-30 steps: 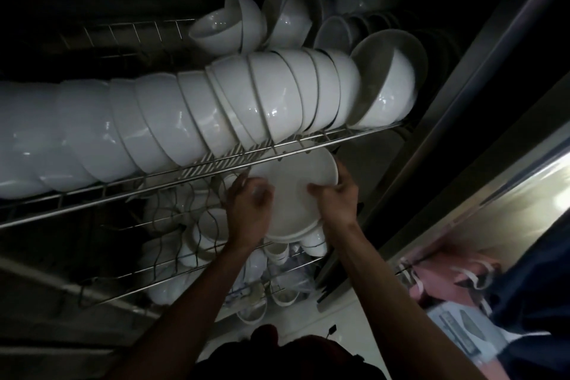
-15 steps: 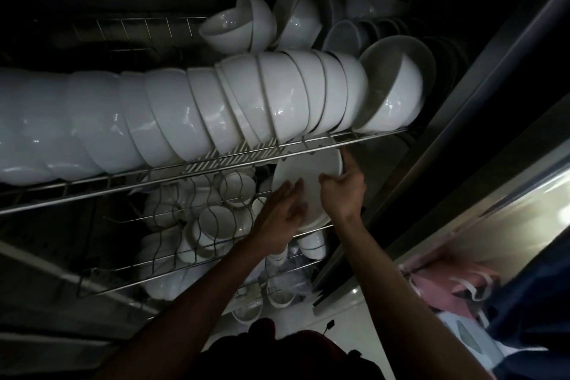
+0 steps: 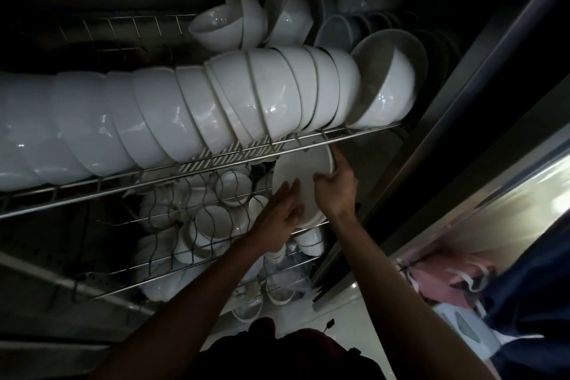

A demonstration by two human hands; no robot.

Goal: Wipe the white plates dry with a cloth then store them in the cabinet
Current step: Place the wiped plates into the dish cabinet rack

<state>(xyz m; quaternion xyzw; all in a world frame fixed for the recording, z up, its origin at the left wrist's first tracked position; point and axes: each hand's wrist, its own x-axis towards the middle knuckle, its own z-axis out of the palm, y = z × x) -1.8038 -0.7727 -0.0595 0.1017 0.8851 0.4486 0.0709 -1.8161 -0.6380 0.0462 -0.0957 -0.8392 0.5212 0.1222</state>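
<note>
Plate (image 3: 303, 176) held on edge | right hand (image 3: 336, 187) gripped on rim | left hand (image 3: 282, 210) flat, fingers straight, against face | lower rack (image 3: 216, 256) slot below hands to be entered slowly, upper rack (image 3: 308, 140) wire above avoided.

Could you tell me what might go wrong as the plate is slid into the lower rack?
The white plate passes just under the upper wire rack, so its top rim could knock the rail and chip. The left hand only lies flat against the plate while the right hand grips its edge, so it may slip. The small cups crowding the lower rack could be bumped.
</note>
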